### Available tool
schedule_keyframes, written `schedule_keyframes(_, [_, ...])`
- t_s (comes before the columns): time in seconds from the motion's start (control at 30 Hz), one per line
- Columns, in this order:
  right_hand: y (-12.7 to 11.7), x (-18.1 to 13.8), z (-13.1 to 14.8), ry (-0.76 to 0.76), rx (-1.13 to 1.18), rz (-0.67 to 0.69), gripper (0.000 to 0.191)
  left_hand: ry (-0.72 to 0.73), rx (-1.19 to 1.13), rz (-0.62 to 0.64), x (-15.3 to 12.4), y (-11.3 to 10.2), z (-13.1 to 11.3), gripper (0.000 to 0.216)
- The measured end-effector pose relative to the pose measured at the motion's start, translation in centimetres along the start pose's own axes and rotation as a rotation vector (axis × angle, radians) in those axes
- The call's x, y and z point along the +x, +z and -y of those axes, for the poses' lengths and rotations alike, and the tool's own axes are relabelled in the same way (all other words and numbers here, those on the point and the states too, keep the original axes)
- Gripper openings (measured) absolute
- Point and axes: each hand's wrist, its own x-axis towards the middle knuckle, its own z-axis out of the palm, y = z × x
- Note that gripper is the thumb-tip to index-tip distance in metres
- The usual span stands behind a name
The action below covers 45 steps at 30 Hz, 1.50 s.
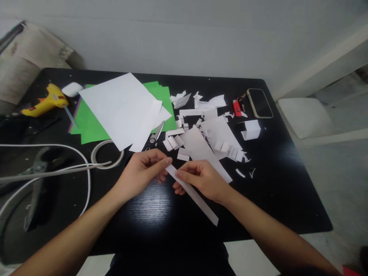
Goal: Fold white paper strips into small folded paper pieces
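A long white paper strip (201, 203) slants down to the right over the black table. My left hand (145, 168) pinches its upper end between thumb and finger. A little lower, my right hand (201, 178) grips the same strip, its thumb on top. Just beyond my left hand lie black-handled scissors (153, 140), partly under the white sheets. Behind my right hand, a cut piece of white paper (202, 151) lies among several small folded paper pieces (173, 142).
White sheets (120, 109) overlap green paper (94, 128) at the back left. A yellow glue gun (50, 101), a white cable (86, 172) and pliers (38, 184) lie left. Paper scraps (211, 101), a red lighter (237, 108) and a phone (260, 103) lie right, near the black table's edge (304, 180).
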Motion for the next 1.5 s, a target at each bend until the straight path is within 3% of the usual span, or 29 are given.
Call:
schedule_keyframes(0.37, [0.1,0.0,0.1,-0.006,-0.022,0.010,0.032,0.011,-0.024,0.029,-0.2,0.4,0.0,0.026])
schedule_keyframes(0.63, [0.0,-0.1,0.1,-0.082,-0.010,-0.109,0.031,0.011,-0.049,0.046,-0.3,0.6,0.0,0.024])
schedule_keyframes(0.77, [0.1,-0.1,0.1,-0.089,-0.007,-0.093,0.031,0.020,-0.022,0.063,-0.3,0.7,-0.1,0.021])
schedule_keyframes(1.03, [-0.1,0.1,0.4,-0.226,-0.186,-0.190,0.019,-0.009,-0.016,0.119,-0.5,0.9,0.1,0.020])
schedule_keyframes(1.5, [-0.2,0.0,0.4,-0.190,-0.200,-0.182,0.024,-0.007,-0.018,0.108,-0.4,1.0,0.0,0.021])
